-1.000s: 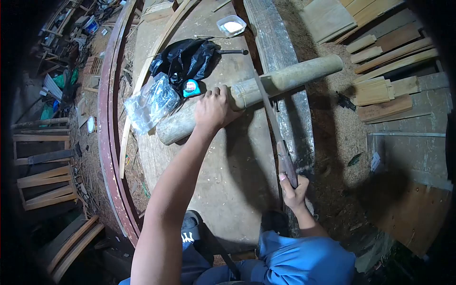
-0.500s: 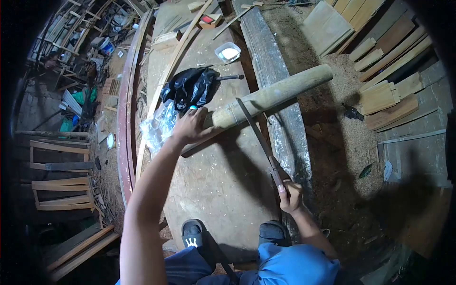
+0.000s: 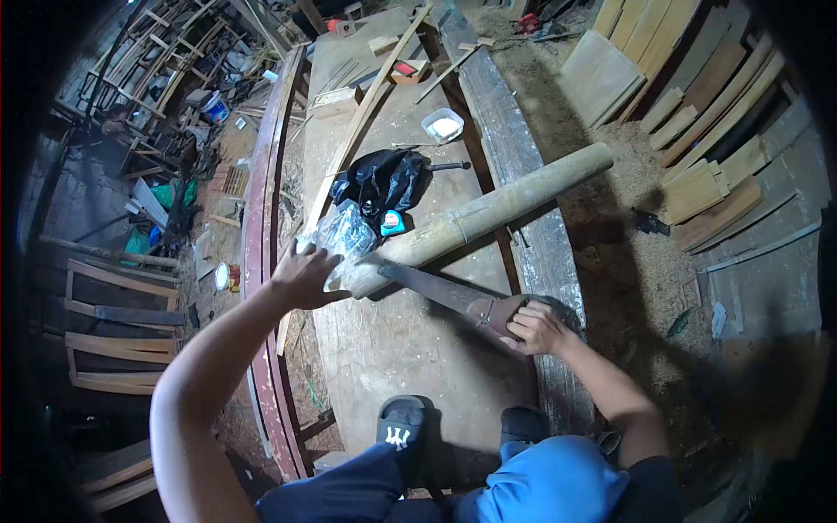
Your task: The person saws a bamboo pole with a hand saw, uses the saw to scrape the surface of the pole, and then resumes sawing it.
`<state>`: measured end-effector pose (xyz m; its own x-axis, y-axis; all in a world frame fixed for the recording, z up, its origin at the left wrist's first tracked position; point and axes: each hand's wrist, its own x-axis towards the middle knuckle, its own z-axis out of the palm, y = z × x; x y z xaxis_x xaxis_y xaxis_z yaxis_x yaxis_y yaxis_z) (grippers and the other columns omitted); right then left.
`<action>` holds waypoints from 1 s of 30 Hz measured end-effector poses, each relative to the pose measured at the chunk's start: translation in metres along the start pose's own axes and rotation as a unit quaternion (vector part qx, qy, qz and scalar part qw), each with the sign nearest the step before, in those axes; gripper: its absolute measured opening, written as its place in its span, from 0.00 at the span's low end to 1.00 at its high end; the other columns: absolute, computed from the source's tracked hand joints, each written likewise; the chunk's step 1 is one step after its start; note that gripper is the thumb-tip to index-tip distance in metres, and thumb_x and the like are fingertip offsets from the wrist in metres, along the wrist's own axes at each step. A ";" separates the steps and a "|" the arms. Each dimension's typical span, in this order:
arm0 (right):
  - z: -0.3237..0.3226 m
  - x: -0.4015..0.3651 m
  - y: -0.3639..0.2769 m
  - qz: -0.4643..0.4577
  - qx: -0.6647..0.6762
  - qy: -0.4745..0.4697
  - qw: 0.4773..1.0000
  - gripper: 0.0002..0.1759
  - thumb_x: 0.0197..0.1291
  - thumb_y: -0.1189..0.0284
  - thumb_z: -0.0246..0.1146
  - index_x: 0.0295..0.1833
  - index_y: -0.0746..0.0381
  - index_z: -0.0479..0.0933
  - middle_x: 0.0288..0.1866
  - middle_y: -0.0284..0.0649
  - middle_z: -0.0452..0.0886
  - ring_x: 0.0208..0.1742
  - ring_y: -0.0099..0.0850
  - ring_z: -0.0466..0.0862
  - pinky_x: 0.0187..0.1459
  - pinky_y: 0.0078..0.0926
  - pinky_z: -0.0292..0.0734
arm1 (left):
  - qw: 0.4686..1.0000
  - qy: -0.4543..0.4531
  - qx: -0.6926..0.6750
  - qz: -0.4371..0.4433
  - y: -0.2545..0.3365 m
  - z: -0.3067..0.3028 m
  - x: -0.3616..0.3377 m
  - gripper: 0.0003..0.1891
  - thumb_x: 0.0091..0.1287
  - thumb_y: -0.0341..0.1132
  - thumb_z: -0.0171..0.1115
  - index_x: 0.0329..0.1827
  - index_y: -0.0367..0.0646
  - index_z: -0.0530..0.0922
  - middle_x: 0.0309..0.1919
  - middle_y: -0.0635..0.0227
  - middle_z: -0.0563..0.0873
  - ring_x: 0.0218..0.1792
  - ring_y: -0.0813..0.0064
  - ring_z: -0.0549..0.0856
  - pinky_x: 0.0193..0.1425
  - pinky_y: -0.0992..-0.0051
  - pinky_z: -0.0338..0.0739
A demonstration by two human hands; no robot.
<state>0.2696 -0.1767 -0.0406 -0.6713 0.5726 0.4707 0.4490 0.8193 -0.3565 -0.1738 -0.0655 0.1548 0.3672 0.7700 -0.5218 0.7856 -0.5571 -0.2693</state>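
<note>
A thick bamboo pole [image 3: 514, 200] lies slantwise over the wooden bench, its near-left end low in the middle of the view. My right hand [image 3: 534, 328] is wrapped around the wooden handle of a handsaw [image 3: 432, 289]. The flat of the blade faces up, and its tip overlaps the pole near that end. Just off the end is my left hand [image 3: 305, 275], fingers apart, thumb toward the pole. Beyond it are a clear plastic bag [image 3: 347, 230], a teal tape measure [image 3: 392, 223] and a black plastic bag [image 3: 384, 178].
My sandalled feet [image 3: 402, 422] rest on the bench board [image 3: 366, 366]. Farther up are a plastic tub [image 3: 443, 125], a wood strip [image 3: 366, 109] and a small box [image 3: 335, 102]. A dark beam [image 3: 497, 105] runs along the right. Planks [image 3: 602, 80] lean beyond it.
The handsaw has moved from across the pole's middle to its near-left end, and its blade has turned flat. My left hand has come off the pole toward the left. The tape measure now shows fully.
</note>
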 end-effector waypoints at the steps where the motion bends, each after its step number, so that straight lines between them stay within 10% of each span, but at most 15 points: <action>1: 0.000 0.005 0.003 -0.010 -0.018 -0.044 0.999 0.15 0.59 0.58 0.69 0.31 0.58 0.80 0.32 0.36 0.82 0.38 0.34 0.83 0.46 0.34 0.76 | 1.000 0.030 0.003 0.005 0.004 0.011 0.005 0.44 0.65 0.74 0.57 0.74 0.50 0.72 0.62 0.54 0.82 0.68 0.54 0.77 0.77 0.43 0.58; 11: 0.006 0.032 -0.006 0.036 -0.158 -0.270 0.949 0.15 0.59 0.58 0.70 0.41 0.59 0.82 0.46 0.36 0.81 0.57 0.34 0.78 0.60 0.37 0.69 | 0.952 0.250 -0.179 0.005 0.080 0.065 0.081 0.45 0.66 0.66 0.61 0.79 0.48 0.63 0.72 0.54 0.69 0.70 0.50 0.70 0.72 0.45 0.65; 19: -0.050 0.083 -0.013 0.027 -0.139 -0.408 0.902 0.13 0.62 0.62 0.65 0.47 0.57 0.83 0.50 0.39 0.82 0.62 0.37 0.78 0.64 0.39 0.72 | 0.943 0.194 -0.257 -0.081 0.105 0.057 0.127 0.48 0.62 0.67 0.66 0.78 0.44 0.65 0.69 0.55 0.75 0.69 0.54 0.75 0.70 0.46 0.69; 30: -0.043 0.142 0.094 0.278 -0.190 -0.160 0.928 0.37 0.61 0.61 0.71 0.75 0.56 0.68 0.74 0.47 0.69 0.76 0.45 0.67 0.72 0.50 0.64 | 0.923 0.062 -0.379 -0.023 0.067 0.048 0.160 0.48 0.55 0.65 0.73 0.70 0.40 0.71 0.65 0.51 0.78 0.65 0.47 0.79 0.65 0.54 0.77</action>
<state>0.2417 -0.0171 0.0274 -0.3881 0.9215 0.0133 0.9127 0.3863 -0.1333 -0.0857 0.0057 0.0145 0.3417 0.8435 -0.4146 0.9072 -0.1809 0.3797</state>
